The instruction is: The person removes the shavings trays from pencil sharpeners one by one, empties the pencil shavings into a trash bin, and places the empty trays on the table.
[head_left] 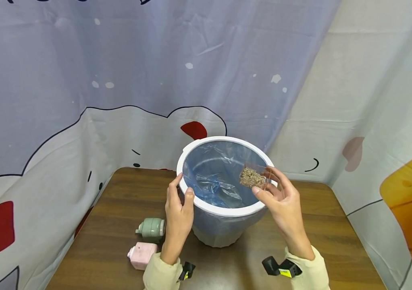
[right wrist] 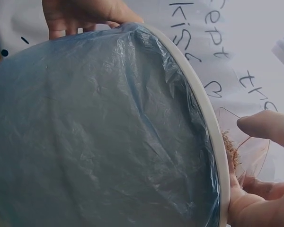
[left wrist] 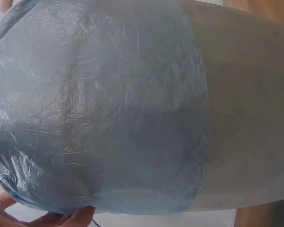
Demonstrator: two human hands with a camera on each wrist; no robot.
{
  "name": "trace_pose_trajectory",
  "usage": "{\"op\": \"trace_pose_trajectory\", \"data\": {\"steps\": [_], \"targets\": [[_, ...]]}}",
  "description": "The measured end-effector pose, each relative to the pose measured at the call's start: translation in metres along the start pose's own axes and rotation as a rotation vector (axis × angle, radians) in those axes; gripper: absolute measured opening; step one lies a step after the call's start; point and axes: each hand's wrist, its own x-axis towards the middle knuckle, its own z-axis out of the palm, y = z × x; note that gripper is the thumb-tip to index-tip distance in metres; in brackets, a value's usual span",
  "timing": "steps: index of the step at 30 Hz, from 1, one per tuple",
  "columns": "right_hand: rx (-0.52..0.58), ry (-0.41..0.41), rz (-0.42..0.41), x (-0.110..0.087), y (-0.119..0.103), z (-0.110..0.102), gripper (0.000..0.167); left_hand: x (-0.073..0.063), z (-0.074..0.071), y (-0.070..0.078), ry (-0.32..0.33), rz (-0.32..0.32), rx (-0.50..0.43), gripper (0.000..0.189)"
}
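A white-rimmed trash can (head_left: 217, 237) with a blue plastic bag (left wrist: 132, 109) folded over its rim stands on the wooden table. My left hand (head_left: 179, 213) holds the can's left side, fingertips and thumb at the rim; in the right wrist view that hand (right wrist: 87, 12) lies against the bag's outside. Over the right part of the opening, my right hand (head_left: 282, 201) pinches a small clear plastic box (right wrist: 255, 151), tilted, between thumb and fingers. Dry brownish crumbly bits (head_left: 252, 177) lie in the box. Crumpled bag folds cover the can's inside.
Left of the can, a green bottle-like container (head_left: 151, 228) and a pink one (head_left: 142, 255) lie on their sides on the wooden table (head_left: 119, 209). A printed curtain (head_left: 137, 60) hangs behind the table and along its sides.
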Motion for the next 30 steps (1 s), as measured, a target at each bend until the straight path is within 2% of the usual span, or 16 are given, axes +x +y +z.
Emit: {"op": "trace_pose_trajectory", "data": {"steps": [12, 18, 26, 30], "targets": [[-0.06, -0.006, -0.018, 0.0037, -0.0003, 0.0019, 0.062, -0.0002, 0.0004, 0.0006, 0.0, -0.012, 0.003, 0.049], [-0.06, -0.034, -0.036, 0.0049, -0.0009, 0.0038, 0.065, -0.0001, 0.0002, 0.0018, 0.007, -0.013, 0.006, 0.048], [-0.047, -0.037, -0.081, 0.006, 0.0012, 0.0077, 0.068, 0.0008, -0.0007, 0.0002, 0.024, 0.029, 0.006, 0.049], [-0.084, -0.042, -0.104, 0.006, 0.0013, 0.0082, 0.068, 0.0012, -0.0007, 0.0003, 0.016, 0.033, 0.004, 0.049]]}}
